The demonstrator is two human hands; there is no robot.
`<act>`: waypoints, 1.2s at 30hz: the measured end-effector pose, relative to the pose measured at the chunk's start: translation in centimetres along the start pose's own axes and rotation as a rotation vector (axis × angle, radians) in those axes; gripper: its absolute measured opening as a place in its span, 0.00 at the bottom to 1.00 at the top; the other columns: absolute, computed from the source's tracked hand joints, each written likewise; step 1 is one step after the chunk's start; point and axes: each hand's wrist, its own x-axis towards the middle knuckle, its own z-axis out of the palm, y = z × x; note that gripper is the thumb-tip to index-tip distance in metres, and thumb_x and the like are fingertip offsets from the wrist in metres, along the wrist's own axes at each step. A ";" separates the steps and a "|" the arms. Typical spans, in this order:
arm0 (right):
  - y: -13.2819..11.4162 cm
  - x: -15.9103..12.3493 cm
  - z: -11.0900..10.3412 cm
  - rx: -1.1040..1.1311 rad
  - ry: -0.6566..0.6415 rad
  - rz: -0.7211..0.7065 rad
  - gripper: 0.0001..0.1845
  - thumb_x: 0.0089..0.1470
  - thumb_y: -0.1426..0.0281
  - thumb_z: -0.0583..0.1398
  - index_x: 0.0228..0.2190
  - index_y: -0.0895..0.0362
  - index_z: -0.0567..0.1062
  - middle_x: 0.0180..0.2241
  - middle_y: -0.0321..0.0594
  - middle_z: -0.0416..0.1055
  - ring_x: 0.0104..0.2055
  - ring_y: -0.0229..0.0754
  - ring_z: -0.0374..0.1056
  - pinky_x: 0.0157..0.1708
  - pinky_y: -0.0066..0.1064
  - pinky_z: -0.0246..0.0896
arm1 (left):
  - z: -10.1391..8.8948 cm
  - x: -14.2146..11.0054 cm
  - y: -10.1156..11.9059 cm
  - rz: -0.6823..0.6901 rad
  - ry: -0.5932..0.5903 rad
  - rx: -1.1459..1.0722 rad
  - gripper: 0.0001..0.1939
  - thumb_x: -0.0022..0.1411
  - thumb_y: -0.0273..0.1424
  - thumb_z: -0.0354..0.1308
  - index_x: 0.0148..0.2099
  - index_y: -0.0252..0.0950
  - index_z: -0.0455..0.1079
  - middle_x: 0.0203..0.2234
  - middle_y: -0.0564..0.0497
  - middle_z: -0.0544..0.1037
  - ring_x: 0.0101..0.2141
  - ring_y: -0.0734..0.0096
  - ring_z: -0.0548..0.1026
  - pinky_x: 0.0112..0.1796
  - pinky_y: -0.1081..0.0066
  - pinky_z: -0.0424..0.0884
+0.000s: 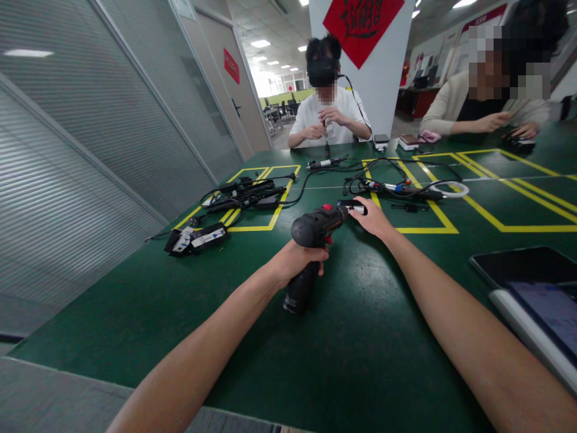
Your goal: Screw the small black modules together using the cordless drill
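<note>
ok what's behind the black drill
Beyond the drill, the right hand holds a small dark piece; farther back, a black-and-silver cylinder lies on the green table. The spot directly behind the drill's body is covered from view.

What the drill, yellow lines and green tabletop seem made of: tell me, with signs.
Drill: probably hard plastic, matte black, given its rounded, molded-looking housing with soft highlights.
Yellow lines: likely adhesive tape, fairly matte, as they are flat, straight-edged strips.
Green tabletop: smooth and semi-gloss, showing blurred light reflections; perhaps laminate or a rubbery mat, the look leaves that open.
</note>
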 end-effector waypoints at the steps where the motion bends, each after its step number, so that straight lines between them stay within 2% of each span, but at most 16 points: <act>1: 0.0 0.0 0.0 0.001 -0.001 0.000 0.25 0.53 0.62 0.60 0.53 0.53 0.71 0.48 0.46 0.70 0.48 0.50 0.69 0.52 0.42 0.64 | 0.0 0.0 0.0 -0.002 0.003 -0.002 0.20 0.48 0.25 0.60 0.45 0.32 0.66 0.29 0.53 0.70 0.20 0.78 0.70 0.23 0.72 0.67; 7: 0.1 0.0 0.1 0.004 0.001 0.003 0.26 0.53 0.61 0.60 0.53 0.53 0.71 0.48 0.46 0.69 0.49 0.50 0.69 0.52 0.43 0.64 | 0.2 -0.2 0.1 -0.010 0.031 -0.005 0.19 0.47 0.25 0.61 0.44 0.32 0.68 0.29 0.53 0.71 0.20 0.79 0.69 0.24 0.73 0.68; 36: 0.3 0.1 0.3 -0.004 0.009 -0.012 0.25 0.53 0.62 0.60 0.52 0.54 0.72 0.45 0.46 0.70 0.46 0.48 0.69 0.49 0.40 0.64 | 0.0 0.0 -0.1 0.008 0.002 0.001 0.17 0.49 0.24 0.59 0.43 0.32 0.67 0.30 0.54 0.70 0.21 0.78 0.71 0.24 0.73 0.68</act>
